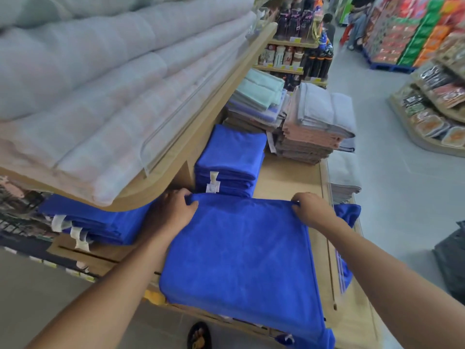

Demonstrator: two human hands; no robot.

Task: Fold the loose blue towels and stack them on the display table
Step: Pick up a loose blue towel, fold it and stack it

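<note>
A blue towel (241, 258) lies spread flat on the wooden display table (284, 177), folded over on itself, its near corner hanging off the front edge. My left hand (173, 210) pinches its far left corner. My right hand (312, 210) grips its far right corner. Just beyond the towel stands a stack of folded blue towels (231, 159) with white tags. Another pile of folded blue towels (100, 220) lies to the left under the upper shelf. A bit of loose blue cloth (348, 214) shows behind my right hand at the table's right edge.
Stacks of pink, grey and mint towels (312, 127) fill the table's far end. A curved wooden shelf (208, 117) with pale quilts overhangs the left. The shop aisle floor (392, 177) runs along the right, with food displays beyond. My sandalled foot (198, 336) is below the table.
</note>
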